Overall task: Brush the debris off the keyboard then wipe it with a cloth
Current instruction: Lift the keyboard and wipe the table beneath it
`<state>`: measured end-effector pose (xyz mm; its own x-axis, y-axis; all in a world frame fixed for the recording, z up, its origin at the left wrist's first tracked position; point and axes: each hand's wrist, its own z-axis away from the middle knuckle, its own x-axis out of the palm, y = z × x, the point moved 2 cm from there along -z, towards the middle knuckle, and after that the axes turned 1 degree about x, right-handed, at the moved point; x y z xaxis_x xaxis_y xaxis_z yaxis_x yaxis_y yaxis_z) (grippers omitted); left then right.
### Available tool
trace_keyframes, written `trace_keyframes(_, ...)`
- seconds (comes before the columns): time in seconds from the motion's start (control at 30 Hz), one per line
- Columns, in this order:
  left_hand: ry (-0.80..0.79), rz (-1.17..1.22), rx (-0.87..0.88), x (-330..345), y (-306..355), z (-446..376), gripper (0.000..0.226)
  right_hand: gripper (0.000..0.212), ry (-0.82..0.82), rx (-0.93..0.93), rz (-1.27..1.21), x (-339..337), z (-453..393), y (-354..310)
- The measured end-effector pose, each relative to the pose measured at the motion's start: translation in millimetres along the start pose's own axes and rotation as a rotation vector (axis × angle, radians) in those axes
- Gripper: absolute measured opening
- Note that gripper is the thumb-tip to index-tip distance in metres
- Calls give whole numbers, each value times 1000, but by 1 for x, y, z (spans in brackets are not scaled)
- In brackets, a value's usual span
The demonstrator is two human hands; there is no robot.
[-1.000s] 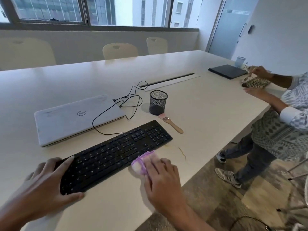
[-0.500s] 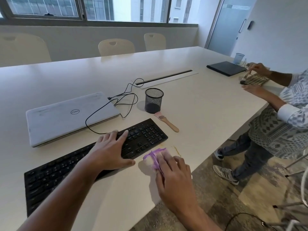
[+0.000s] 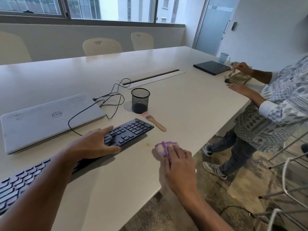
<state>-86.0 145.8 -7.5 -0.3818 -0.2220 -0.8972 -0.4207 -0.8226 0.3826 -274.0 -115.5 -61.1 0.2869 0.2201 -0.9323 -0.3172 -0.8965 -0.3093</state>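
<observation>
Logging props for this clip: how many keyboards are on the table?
2: black keyboard under the left hand; another keyboard at the far right, before the second person.

Black keys, purple-edged cloth, pale worktop

Under the left hand (image 3: pixel 93 144) the keyboard (image 3: pixel 131 129) is black; under the right hand (image 3: pixel 179 161) the cloth (image 3: pixel 162 147) is pale with purple stripes. Beyond the hands: a black mesh cup (image 3: pixel 140 100), a brush (image 3: pixel 154 121) with pink bristles and tan handle, a silver-white laptop (image 3: pixel 48 117), a cream worktop (image 3: pixel 191 104). Right of them, a shirt (image 3: pixel 281 112) patterned grey and white.
</observation>
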Motion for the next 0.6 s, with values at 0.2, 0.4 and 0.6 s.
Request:
trace_keyframes(0.2, -2, 96, 40, -8, -2, -4, 123, 51, -6, -408, -36, 18, 21, -106)
trace_keyframes(0.4, -22, 190, 33, -15, -2, -7, 123, 40, -24, -274, 14, 37, -29, -131)
trace_keyframes(0.6, -36, 138, 10, -6, -5, -6, 131, 44, -23, 89, 166, 13, -51, -23)
